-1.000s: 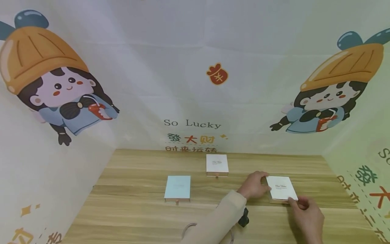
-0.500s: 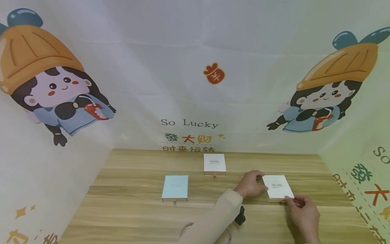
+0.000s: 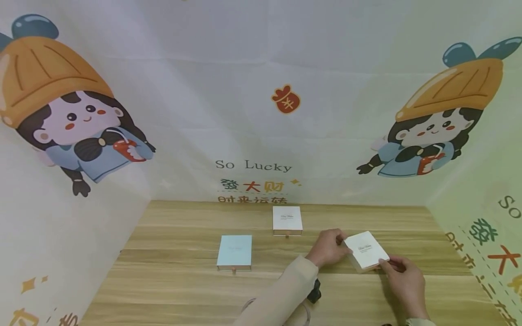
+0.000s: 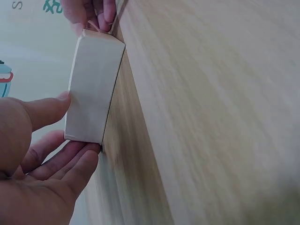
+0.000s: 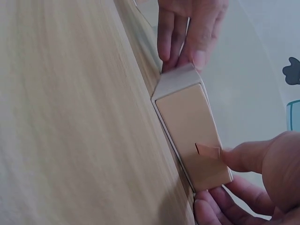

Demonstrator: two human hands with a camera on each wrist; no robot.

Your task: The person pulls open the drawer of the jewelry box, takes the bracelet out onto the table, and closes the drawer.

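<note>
A small white drawer box (image 3: 366,250) with printed lettering lies on the wooden table at the right, slightly turned. My left hand (image 3: 328,247) grips its left end; in the left wrist view the thumb presses one edge and the fingers (image 4: 70,161) curl at the end. At the opposite near corner my right hand (image 3: 405,281) holds the box, thumb on top. The right wrist view shows the tan drawer front (image 5: 190,129) with a ribbon tab (image 5: 207,151), the right thumb beside the tab. The drawer appears pushed in.
Another white box (image 3: 287,218) stands at the back middle, and a pale blue box (image 3: 234,250) lies to its left, each with a small tab in front. A black object (image 3: 314,292) shows beside the left sleeve. Printed cloth walls (image 3: 195,113) border the wooden table (image 3: 171,280).
The held box has shifted a little to the left and turned counterclockwise, with both hands moving along with it. The other two boxes stay where they were.
</note>
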